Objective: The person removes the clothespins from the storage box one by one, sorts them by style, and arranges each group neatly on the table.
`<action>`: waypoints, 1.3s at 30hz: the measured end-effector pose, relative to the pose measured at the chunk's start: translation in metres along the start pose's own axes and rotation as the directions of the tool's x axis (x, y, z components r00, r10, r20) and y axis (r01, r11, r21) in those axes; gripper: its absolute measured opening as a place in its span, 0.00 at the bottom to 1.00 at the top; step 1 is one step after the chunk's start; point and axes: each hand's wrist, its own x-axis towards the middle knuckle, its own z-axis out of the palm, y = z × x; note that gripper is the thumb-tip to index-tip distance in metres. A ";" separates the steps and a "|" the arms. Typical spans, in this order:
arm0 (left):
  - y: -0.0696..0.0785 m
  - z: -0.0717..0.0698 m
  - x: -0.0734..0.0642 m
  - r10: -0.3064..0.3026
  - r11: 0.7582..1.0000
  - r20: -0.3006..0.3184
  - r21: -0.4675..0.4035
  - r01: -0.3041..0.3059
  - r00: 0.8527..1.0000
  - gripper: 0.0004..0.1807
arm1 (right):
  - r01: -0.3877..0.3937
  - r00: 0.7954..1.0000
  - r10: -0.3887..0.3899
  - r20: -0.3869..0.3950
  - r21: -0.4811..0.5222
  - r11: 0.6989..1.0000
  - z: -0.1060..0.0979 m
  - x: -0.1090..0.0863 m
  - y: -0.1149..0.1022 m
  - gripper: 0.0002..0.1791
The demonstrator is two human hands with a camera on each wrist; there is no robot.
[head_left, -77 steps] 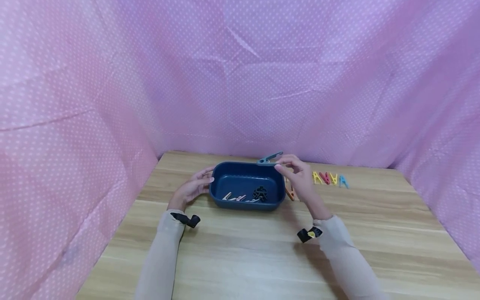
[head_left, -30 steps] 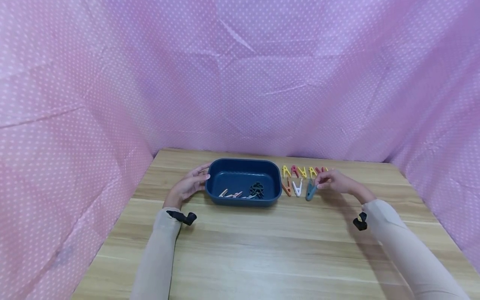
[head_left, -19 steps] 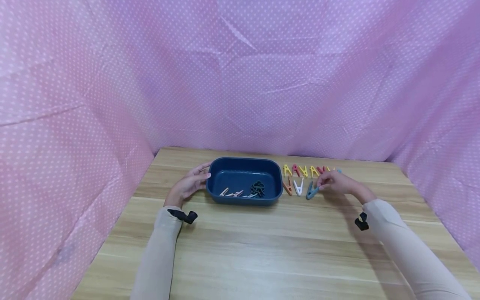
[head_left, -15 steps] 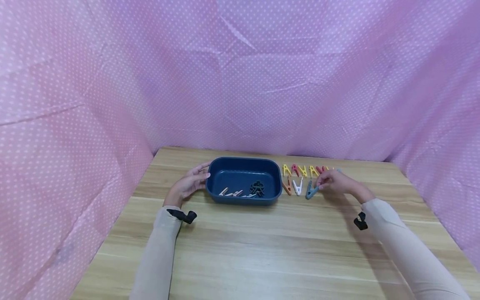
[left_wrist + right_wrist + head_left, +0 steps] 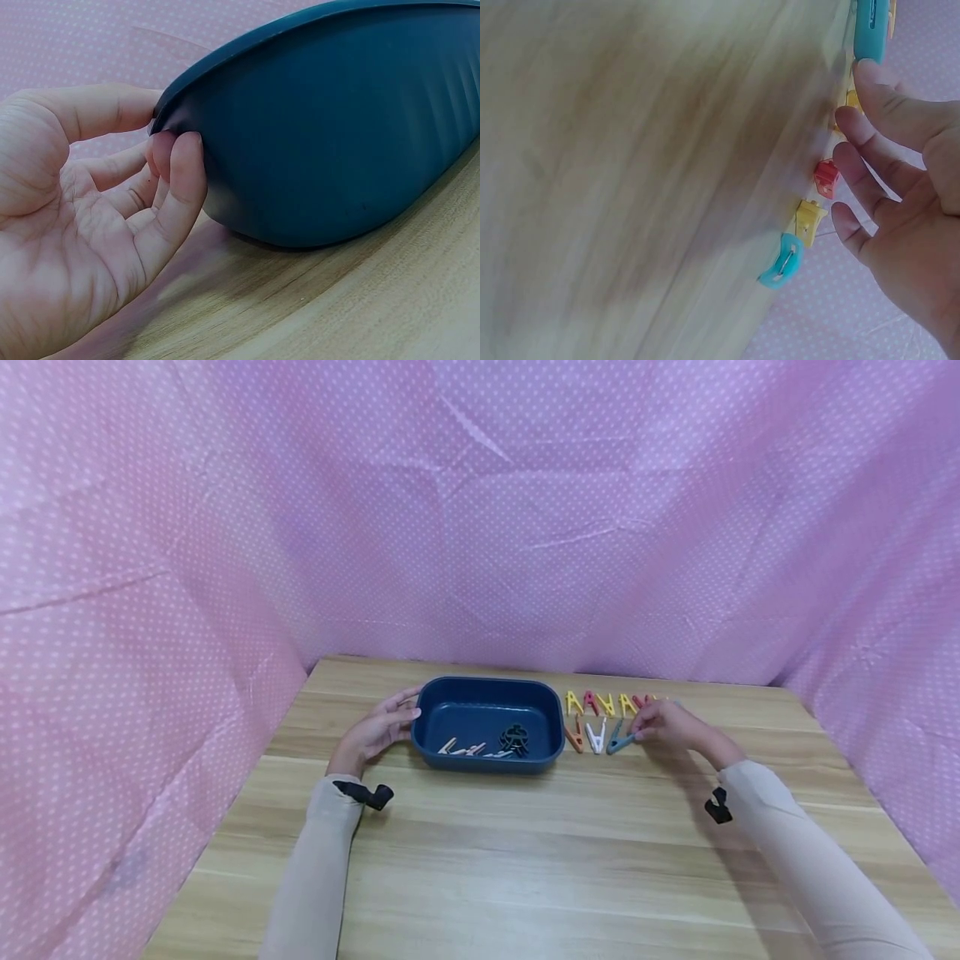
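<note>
My left hand (image 5: pixel 377 728) holds the left end of a dark blue rectangular tub (image 5: pixel 480 763). In the left wrist view, its thumb lies at the rim and curled fingers press the wall just below. Several light-coloured clothespins (image 5: pixel 452 747) and a dark cluster of pieces (image 5: pixel 514 739) lie inside the tub. To the tub's right, my right hand (image 5: pixel 667 724) pinches one leg of a blue-grey clothespin (image 5: pixel 617 742) at the table. The right wrist view shows the thumb against that teal clip's end (image 5: pixel 870 34), with the other fingers loosely bent. A white clothespin (image 5: pixel 597 737) lies just left of it.
An orange clothespin (image 5: pixel 574 737) lies between tub and white one. Behind runs a row of yellow and red clothespins (image 5: pixel 591 702); a teal clip (image 5: pixel 784 262) ends it, partly behind my right hand. Pink dotted cloth (image 5: pixel 480 568) hangs around the wooden table (image 5: pixel 525 852).
My right hand carried the blue-grey clothespin from above the tub's back rim to the table right of the white one. Lately it has turned there and shifted slightly left. The left hand stays at the tub.
</note>
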 end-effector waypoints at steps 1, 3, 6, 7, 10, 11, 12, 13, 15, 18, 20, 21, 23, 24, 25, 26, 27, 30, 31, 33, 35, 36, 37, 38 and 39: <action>0.000 0.000 0.000 -0.001 1.000 0.000 0.004 0.001 1.000 0.33 | -0.003 1.000 0.003 -0.004 -0.007 1.000 0.001 0.000 0.000 0.02; -0.001 0.000 0.000 -0.006 1.000 0.001 0.010 0.006 1.000 0.33 | -0.011 1.000 0.011 -0.009 -0.001 1.000 0.002 -0.001 0.000 0.02; -0.001 0.000 0.000 -0.006 1.000 -0.003 0.011 0.006 1.000 0.33 | -0.025 1.000 0.025 -0.012 0.034 0.999 0.003 -0.001 0.000 0.05; -0.001 -0.001 0.001 -0.005 1.000 -0.005 0.008 0.005 1.000 0.33 | -0.029 0.999 0.030 -0.012 0.048 0.998 0.004 -0.001 0.000 0.06; 0.000 -0.001 0.000 0.000 1.000 -0.009 0.001 0.000 1.000 0.33 | -0.037 0.999 0.037 -0.010 0.080 0.996 0.004 0.001 -0.002 0.08; 0.001 -0.001 0.000 0.002 1.000 -0.010 -0.001 -0.002 1.000 0.33 | -0.033 0.999 0.034 -0.010 0.076 0.997 0.004 0.001 -0.004 0.08; 0.002 -0.001 0.000 0.003 1.000 -0.010 -0.003 -0.003 1.000 0.33 | -0.025 1.000 0.026 -0.009 0.075 0.997 0.004 0.002 -0.005 0.08; 0.003 -0.001 0.000 0.003 1.000 -0.012 -0.001 -0.003 1.000 0.33 | -0.018 1.000 0.019 -0.008 0.069 0.997 0.004 0.003 -0.006 0.08; 0.003 -0.001 -0.001 0.004 1.000 -0.014 -0.003 -0.004 1.000 0.33 | -0.006 1.000 0.007 -0.007 0.056 0.998 0.004 0.005 -0.008 0.07; 0.003 -0.001 -0.003 0.001 1.000 -0.013 -0.003 -0.001 1.000 0.33 | 0.001 1.000 -0.001 -0.005 0.032 0.999 0.005 0.006 -0.009 0.07; 0.003 0.000 -0.003 -0.001 1.000 -0.009 0.001 0.001 1.000 0.33 | -0.005 1.000 0.005 -0.007 0.023 1.000 0.006 0.007 -0.009 0.07; 0.002 0.000 -0.003 -0.002 1.000 -0.007 0.004 0.002 1.000 0.33 | -0.004 1.000 0.004 -0.006 0.021 1.000 0.006 0.007 -0.009 0.07; 0.002 0.001 -0.002 -0.004 1.000 -0.008 0.004 0.004 1.000 0.33 | -0.001 1.000 0.001 -0.013 0.013 1.000 0.006 0.007 -0.009 0.07; 0.002 0.001 -0.001 -0.003 1.000 -0.009 0.006 0.003 1.000 0.33 | -0.005 1.000 0.005 -0.020 0.014 1.000 0.006 0.007 -0.009 0.07; 0.002 0.001 0.000 -0.003 1.000 -0.009 0.007 0.003 1.000 0.33 | -0.009 1.000 0.009 -0.027 0.012 1.000 0.006 0.006 -0.010 0.07; 0.002 0.002 0.000 -0.002 1.000 -0.009 0.007 0.002 1.000 0.33 | -0.010 0.999 0.010 -0.033 0.012 1.000 0.006 0.006 -0.010 0.07; 0.002 0.002 0.001 -0.002 1.000 -0.009 0.006 0.002 1.000 0.33 | -0.014 0.999 0.014 -0.043 0.006 1.000 0.006 0.006 -0.010 0.07; 0.001 0.002 0.001 0.000 1.000 -0.007 0.002 0.000 1.000 0.33 | -0.043 0.996 0.042 -0.073 -0.011 0.999 0.006 0.003 -0.012 0.08; 0.000 0.002 0.001 0.000 1.000 -0.006 -0.002 0.000 1.000 0.33 | -0.046 0.996 0.044 -0.083 -0.022 0.999 0.006 0.003 -0.012 0.08; 0.000 0.002 0.001 0.002 1.000 -0.003 -0.006 -0.002 1.000 0.33 | -0.053 0.993 0.050 -0.106 -0.029 0.998 0.005 0.003 -0.013 0.08; -0.001 0.002 0.001 0.006 1.000 0.001 -0.009 -0.006 1.000 0.33 | -0.048 0.991 0.044 -0.126 -0.027 0.998 0.005 0.003 -0.013 0.08; -0.001 0.001 0.000 0.008 1.000 -0.002 -0.011 -0.008 1.000 0.33 | -0.045 0.990 0.041 -0.132 -0.028 0.999 0.005 0.004 -0.013 0.08; -0.001 0.001 0.000 0.011 1.000 -0.004 -0.011 -0.011 1.000 0.33 | -0.041 0.990 0.038 -0.134 -0.024 0.999 0.004 0.005 -0.013 0.08; -0.001 0.001 0.000 0.014 1.000 -0.006 -0.010 -0.014 1.000 0.33 | -0.040 0.990 0.038 -0.136 -0.018 0.999 0.005 0.006 -0.013 0.08; -0.002 0.000 -0.001 0.016 1.000 -0.009 -0.009 -0.016 1.000 0.33 | -0.041 0.990 0.038 -0.136 -0.017 0.999 0.005 0.006 -0.013 0.08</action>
